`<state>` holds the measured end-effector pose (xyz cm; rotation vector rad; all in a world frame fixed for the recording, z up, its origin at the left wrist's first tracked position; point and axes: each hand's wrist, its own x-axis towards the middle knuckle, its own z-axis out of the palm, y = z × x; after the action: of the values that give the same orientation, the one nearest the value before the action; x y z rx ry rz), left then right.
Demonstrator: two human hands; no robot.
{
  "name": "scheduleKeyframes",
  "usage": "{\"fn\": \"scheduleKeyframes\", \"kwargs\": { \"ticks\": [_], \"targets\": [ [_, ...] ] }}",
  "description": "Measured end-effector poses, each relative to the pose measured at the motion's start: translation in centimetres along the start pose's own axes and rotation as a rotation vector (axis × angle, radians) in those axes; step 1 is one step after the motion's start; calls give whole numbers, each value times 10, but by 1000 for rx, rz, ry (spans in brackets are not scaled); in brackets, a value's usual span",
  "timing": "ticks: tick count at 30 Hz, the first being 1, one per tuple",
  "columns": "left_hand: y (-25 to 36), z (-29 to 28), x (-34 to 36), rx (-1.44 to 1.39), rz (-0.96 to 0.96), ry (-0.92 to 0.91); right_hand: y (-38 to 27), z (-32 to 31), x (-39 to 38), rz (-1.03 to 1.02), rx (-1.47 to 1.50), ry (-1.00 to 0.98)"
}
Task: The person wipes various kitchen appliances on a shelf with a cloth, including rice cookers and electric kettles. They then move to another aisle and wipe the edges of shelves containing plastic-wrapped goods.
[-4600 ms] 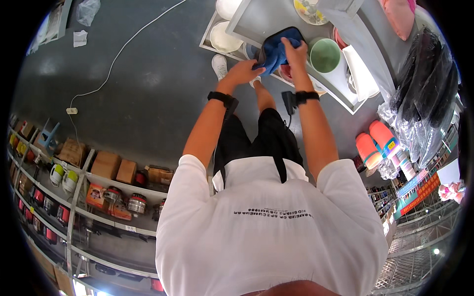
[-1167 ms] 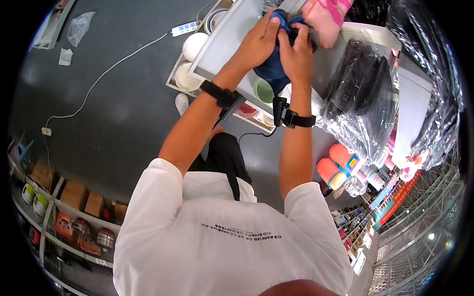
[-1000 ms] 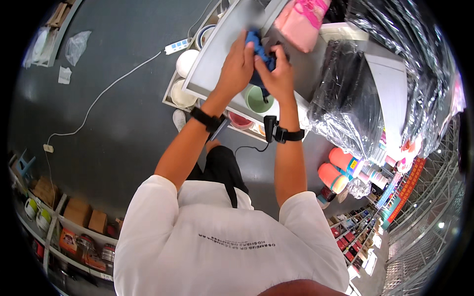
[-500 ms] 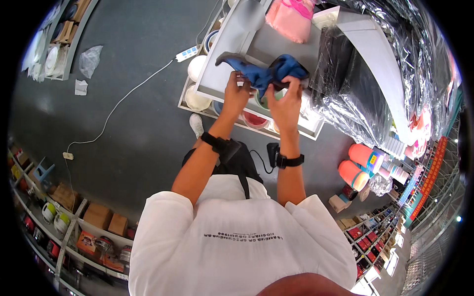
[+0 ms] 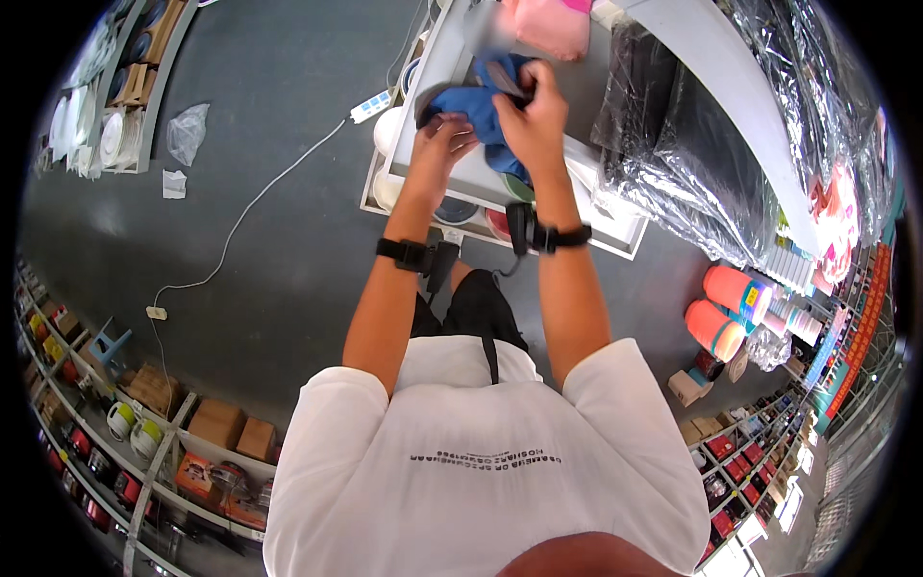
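A crumpled blue cloth piece (image 5: 473, 104) with dark and grey parts is held up over a white-rimmed grey shelf (image 5: 623, 240). My left hand (image 5: 442, 149) grips its left edge, with some fingers lying along the fabric. At the upper right of the cloth, my right hand (image 5: 538, 115) pinches a fold between thumb and fingers. What kind of cloth article it is cannot be made out. Just beyond it on the shelf lies a pink cloth-like bundle (image 5: 553, 27).
Bowls stand on a lower level, including a dark one (image 5: 455, 211). Plastic-wrapped black goods (image 5: 687, 144) crowd the right. A power strip (image 5: 371, 106) and its cord lie on the left floor. Orange tubs (image 5: 713, 328) stand at right.
Both hands have moved up and left with the blue cloth, nearer the pink bundle. The cloth is bunched more upright, its right part folded over. My right hand grips higher.
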<state>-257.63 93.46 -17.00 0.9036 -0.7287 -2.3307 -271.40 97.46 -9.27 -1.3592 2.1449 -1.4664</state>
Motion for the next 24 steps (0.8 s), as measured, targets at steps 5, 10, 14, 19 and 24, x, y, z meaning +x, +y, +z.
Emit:
{"fn": "scheduleKeyframes", "kwargs": {
  "ticks": [5,10,14,19,24],
  "targets": [
    [27,11,-2,-155,96,-245,-35,-34,-19,-76,-644,-17],
    [3,24,-10,51,11,-49,16,-17,-6,126,-359,-123],
    [-3,6,-12,-60,40,59,-7,-1,-8,302,634,-15],
    [17,-2,-19,-96,144,-220,-6,-9,-42,502,1134,187],
    [19,-14,-37,-129,77,-374,-16,-10,-62,803,1091,253]
  ]
}}
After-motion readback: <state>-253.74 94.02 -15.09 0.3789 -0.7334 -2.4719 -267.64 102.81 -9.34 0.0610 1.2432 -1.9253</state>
